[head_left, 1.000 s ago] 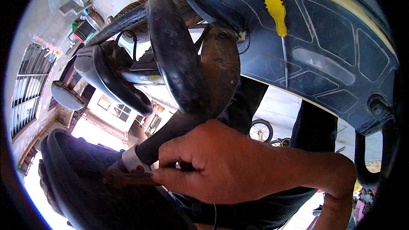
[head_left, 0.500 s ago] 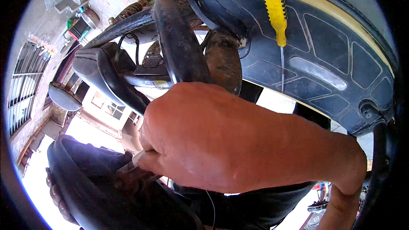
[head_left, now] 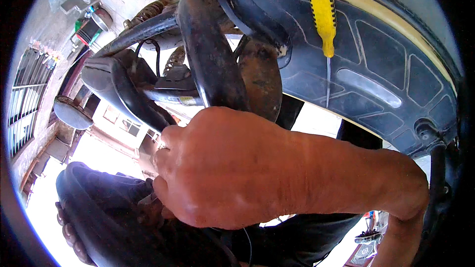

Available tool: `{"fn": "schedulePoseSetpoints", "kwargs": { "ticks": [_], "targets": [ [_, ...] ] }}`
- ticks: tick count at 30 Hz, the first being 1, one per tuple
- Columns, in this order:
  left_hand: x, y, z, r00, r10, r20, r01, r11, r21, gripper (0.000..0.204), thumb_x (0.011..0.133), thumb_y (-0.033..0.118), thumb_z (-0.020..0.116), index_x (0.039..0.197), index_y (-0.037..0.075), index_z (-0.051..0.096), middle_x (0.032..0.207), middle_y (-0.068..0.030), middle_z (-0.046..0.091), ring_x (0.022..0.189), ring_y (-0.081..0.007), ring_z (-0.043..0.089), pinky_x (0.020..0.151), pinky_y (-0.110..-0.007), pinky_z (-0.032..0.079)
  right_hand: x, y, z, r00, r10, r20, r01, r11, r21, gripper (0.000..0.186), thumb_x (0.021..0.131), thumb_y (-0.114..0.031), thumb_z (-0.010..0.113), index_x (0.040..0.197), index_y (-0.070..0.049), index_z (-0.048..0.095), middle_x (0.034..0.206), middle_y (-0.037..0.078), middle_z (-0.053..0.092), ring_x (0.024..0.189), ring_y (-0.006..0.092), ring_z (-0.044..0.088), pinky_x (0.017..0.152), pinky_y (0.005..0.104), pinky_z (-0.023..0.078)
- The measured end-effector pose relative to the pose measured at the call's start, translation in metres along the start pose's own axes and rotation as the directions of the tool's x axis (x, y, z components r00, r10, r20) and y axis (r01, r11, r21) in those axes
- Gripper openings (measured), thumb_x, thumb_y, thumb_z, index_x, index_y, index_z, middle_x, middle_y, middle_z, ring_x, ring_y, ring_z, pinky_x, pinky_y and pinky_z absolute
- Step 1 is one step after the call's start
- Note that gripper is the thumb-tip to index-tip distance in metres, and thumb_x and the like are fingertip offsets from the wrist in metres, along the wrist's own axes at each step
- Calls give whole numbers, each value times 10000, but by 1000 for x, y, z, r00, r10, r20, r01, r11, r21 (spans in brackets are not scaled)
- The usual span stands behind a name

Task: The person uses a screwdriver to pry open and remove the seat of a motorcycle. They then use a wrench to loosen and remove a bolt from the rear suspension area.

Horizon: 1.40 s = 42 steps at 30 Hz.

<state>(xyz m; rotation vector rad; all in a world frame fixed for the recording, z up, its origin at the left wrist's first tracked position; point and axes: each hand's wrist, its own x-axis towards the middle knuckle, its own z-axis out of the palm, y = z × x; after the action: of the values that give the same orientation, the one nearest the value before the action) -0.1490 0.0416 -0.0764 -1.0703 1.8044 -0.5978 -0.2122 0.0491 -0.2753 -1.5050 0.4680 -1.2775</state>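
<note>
My right hand (head_left: 232,168) reaches across the middle with its fingers curled. What they close on is hidden behind the hand. Just below them, in shadow, is a dark, rusty-looking fitting (head_left: 151,210) on a curved black cover (head_left: 99,202). Fingers of my left hand (head_left: 71,235) wrap round the outer left edge of that cover; the rest of this hand is hidden behind it. Above my right wrist, a screwdriver (head_left: 322,17) with a yellow handle and thin metal shaft lies on a dark moulded panel (head_left: 381,44).
A thick black bent tube (head_left: 205,44) rises just beyond my right hand, beside a rusty plate (head_left: 260,79). Further left are a black frame bar (head_left: 138,32), a coil spring (head_left: 148,12) and a rounded mirror-like part (head_left: 73,112). A thin wire (head_left: 249,244) hangs below my right hand.
My right hand has turned and shifted slightly down and left. A pale piece seen beside its fingers before is now hidden. The screwdriver lies as it did.
</note>
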Motion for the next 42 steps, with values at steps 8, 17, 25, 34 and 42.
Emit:
{"fn": "schedulePoseSetpoints", "kwargs": {
  "ticks": [8,17,25,34,42],
  "targets": [
    [5,5,-1,1000,-3,-3,3,1000,-12,441,956,292,528,1263,-25,544,1274,-179,537,1151,-276,549,967,-378,475,1,-7,4,999,10,-44,-8,999,51,235,781,-166,585,750,53,663,825,203,661,688,207,624,471,308,478],
    [6,7,-2,1000,-25,-12,24,998,-53,435,952,279,542,1263,-25,544,1272,-177,539,1146,-268,552,959,-369,481,0,-10,21,999,25,36,-35,955,294,216,776,-140,597,773,68,652,767,185,643,712,230,633,524,342,524],
    [9,9,-3,999,-41,-5,40,997,-64,429,949,268,555,1264,-24,544,1269,-174,540,1141,-261,555,953,-362,487,3,-14,-11,998,-27,53,28,999,-18,163,718,-106,628,762,51,642,689,127,589,692,212,589,509,313,499],
    [11,11,-3,999,-48,-6,48,995,-92,424,945,255,570,1264,-24,544,1266,-172,541,1136,-253,558,946,-353,493,-16,-30,8,997,81,-1,-80,987,142,249,753,-128,615,916,57,651,708,55,535,683,164,526,455,254,357],
    [10,19,-8,995,-97,-10,95,987,-130,466,921,254,619,1290,-15,524,1274,-167,535,1124,-240,564,935,-336,502,-28,-33,33,980,158,-120,-123,958,259,149,826,-149,570,833,0,575,762,71,540,725,185,588,496,320,445]
  ]
}}
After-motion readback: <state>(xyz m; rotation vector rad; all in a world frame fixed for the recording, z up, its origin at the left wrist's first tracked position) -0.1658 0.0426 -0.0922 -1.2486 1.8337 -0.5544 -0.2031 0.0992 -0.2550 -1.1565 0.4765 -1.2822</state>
